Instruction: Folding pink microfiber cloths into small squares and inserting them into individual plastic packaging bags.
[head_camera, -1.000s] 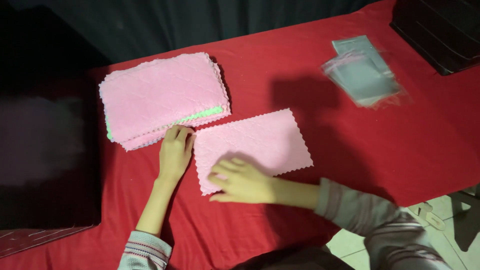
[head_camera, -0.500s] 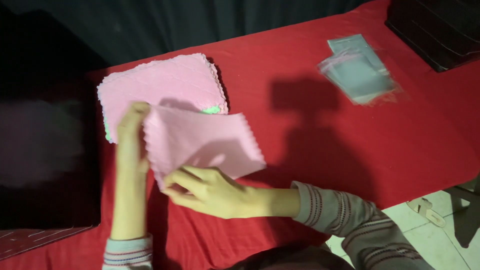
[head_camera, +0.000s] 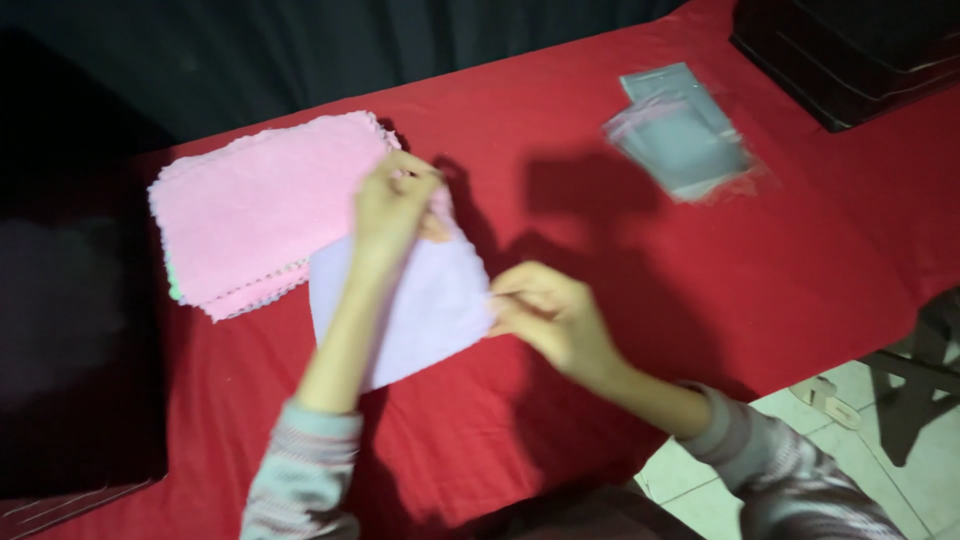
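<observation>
CHANGE: I see the pink cloth (head_camera: 420, 310), flat on the desk (head_camera: 600, 330) a second ago, now lifted | HANDS: left hand (head_camera: 392, 205) pinches its top corner, right hand (head_camera: 545, 315) grips its right edge | WHERE: held beside the pink cloth stack (head_camera: 260, 205) | MEANING: I judge a fold is under way.

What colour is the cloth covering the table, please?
The table cloth is plain red, with no pattern, as the head view shows.

One pink cloth (head_camera: 420, 310), lifted above the red tablecloth (head_camera: 560, 150); left hand (head_camera: 392, 205) pinches its upper corner, right hand (head_camera: 550, 315) its right edge. Stack of pink cloths (head_camera: 255, 205) lies just left; clear plastic bags (head_camera: 680, 135) well apart, upper right.
</observation>
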